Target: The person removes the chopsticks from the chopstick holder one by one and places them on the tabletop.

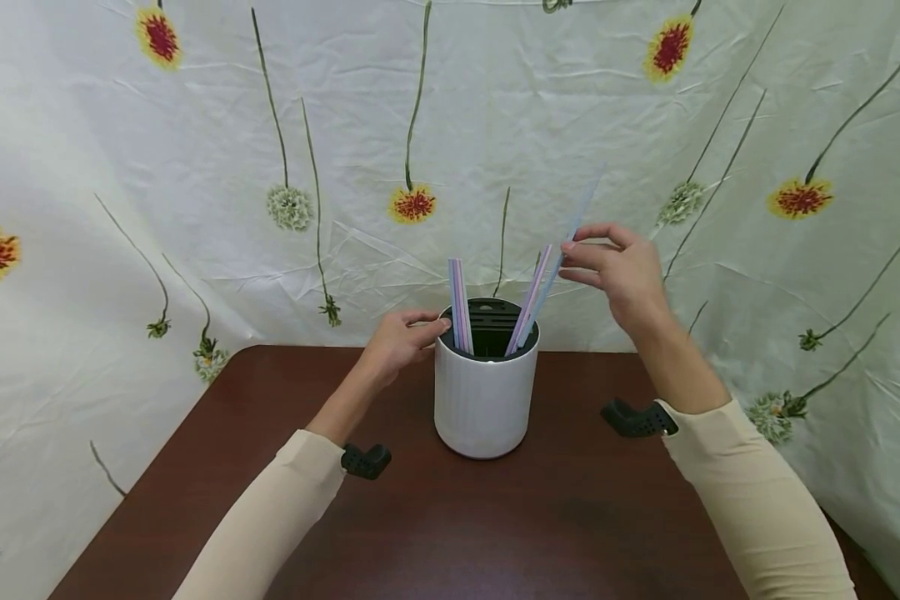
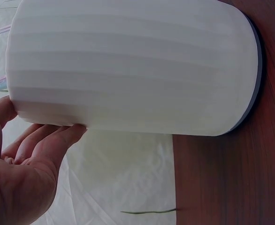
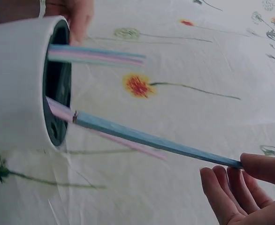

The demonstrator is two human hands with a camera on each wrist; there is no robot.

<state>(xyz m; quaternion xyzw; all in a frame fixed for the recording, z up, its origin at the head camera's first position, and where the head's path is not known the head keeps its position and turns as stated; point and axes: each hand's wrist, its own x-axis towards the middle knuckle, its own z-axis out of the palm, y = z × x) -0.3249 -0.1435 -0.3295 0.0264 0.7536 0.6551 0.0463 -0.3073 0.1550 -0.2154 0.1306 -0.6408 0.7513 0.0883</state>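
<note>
A white, faintly ribbed pen holder (image 1: 483, 408) with a dark divided inside stands upright on the table. My left hand (image 1: 401, 343) holds it by the left side of its rim, thumb at the top edge and fingers against the outer wall (image 2: 128, 70). Pastel pencils (image 1: 461, 304) lean in its left part, and lilac and pink pencils (image 1: 531, 300) in its right part. Between thumb and fingertips, my right hand (image 1: 618, 271) pinches a pale blue hexagonal pencil (image 3: 156, 140). That pencil slants over the right pencils, its lower end near the holder's opening.
The dark red-brown table (image 1: 457, 533) ends just behind the holder. A white cloth (image 1: 345, 50) with printed flowers hangs at the back and sides. Each wrist carries a black camera mount (image 1: 637, 418) at the sleeve cuff.
</note>
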